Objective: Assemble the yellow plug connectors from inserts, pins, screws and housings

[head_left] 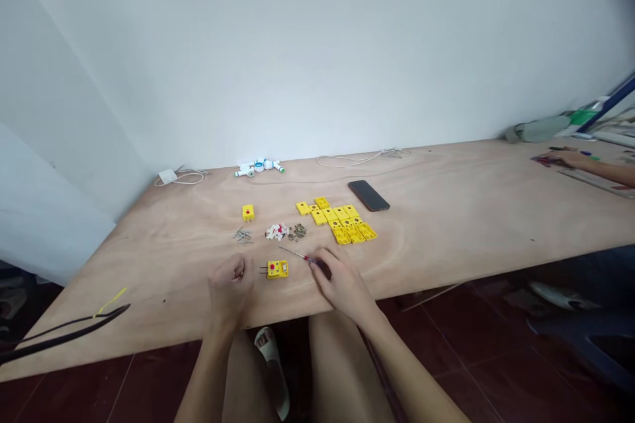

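Tabletop (471, 205) of pale, grained wood, set against a white wall (317, 53); dark red tiled floor (471, 330) below the front edge. White cable (347, 162) and a blue-and-white object (258, 166) lie along the wall side, dark phone (369, 195) nearer. Right hand (343, 282) grasps a screwdriver (306, 258), shaft pointing left. Left hand (231, 282) is curled; cannot tell whether it holds anything. Yellow plug (276, 269) lies on the wood between the hands, prongs toward the left one. Just beyond: metal pins (243, 234), white-and-red pieces (276, 232), small brassy parts (298, 231); yellow casings (341, 214) cluster farther right. Far right, another person's hand (565, 158) over the same surface.
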The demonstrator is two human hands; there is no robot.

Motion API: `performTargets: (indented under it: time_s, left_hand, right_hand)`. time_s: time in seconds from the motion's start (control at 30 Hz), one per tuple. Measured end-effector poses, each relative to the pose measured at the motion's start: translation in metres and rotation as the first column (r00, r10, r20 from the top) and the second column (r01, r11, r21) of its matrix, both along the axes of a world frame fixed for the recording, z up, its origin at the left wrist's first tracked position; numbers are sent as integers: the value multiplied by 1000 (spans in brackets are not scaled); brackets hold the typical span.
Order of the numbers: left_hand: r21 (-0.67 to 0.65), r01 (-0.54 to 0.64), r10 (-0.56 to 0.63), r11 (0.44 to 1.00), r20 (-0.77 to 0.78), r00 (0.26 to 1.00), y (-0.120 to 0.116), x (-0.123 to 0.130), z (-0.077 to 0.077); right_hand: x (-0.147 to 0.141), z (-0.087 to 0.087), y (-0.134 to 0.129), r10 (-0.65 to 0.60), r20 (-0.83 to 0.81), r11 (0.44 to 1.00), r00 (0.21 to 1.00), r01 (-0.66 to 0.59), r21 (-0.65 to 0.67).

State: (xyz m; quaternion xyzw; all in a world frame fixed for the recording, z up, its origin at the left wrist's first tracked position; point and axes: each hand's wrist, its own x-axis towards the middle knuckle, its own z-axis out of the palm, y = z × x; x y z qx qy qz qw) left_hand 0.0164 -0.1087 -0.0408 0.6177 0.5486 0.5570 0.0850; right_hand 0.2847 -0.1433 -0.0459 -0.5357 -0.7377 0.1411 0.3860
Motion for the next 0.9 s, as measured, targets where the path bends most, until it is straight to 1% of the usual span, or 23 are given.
performTargets:
  time_s: [0.13, 0.27, 0.37, 0.43, 0.47, 0.53, 0.6, 0.67, 0.77, 0.83, 0.9]
  left_hand:
    - [-23, 3, -2, 1000, 75, 997, -2, 3, 4]
    - [-78, -5, 24, 997, 251, 968, -1, 6, 13]
    - [-140, -6, 64, 990, 420, 905, 5, 5, 18]
    - [-171, 14, 80, 985, 531, 843, 13, 1, 21]
    - [-186, 45, 73, 982, 581, 810, 19, -2, 23]
    - [-201, 113, 48, 973, 657, 752, 33, -8, 27]
    - [-204, 173, 22, 963, 704, 709, 53, -16, 32]
    - [-205, 210, 12, 956, 742, 670, 77, -24, 37]
    - [-227, 243, 31, 943, 788, 615, 117, -32, 43]
    - [-258, 285, 49, 923, 813, 580, 141, -34, 45]
    - [-272, 326, 54, 905, 836, 546, 161, -35, 44]
  right_hand:
    - [-1, -2, 1, -5, 19, 1000, 1000, 4, 19]
    - [-2, -6, 3, -43, 47, 997, 998, 40, 60]
    - [-2, -9, 4, -54, 65, 996, 996, 49, 74]
    - [-2, -11, 5, -69, 75, 996, 995, 64, 65]
    - [-1, -11, 5, -74, 77, 996, 994, 70, 54]
    - [-1, -12, 6, -75, 70, 997, 995, 73, 22]
    - [0, -12, 7, -65, 45, 998, 997, 66, -12]
    - [2, -11, 7, -60, -3, 997, 998, 60, -42]
    - [4, -7, 10, -56, -104, 996, 993, 49, -72]
    - [8, 0, 19, -63, -183, 997, 981, 55, -46]
    - [13, 12, 38, -74, -260, 996, 963, 83, 24]
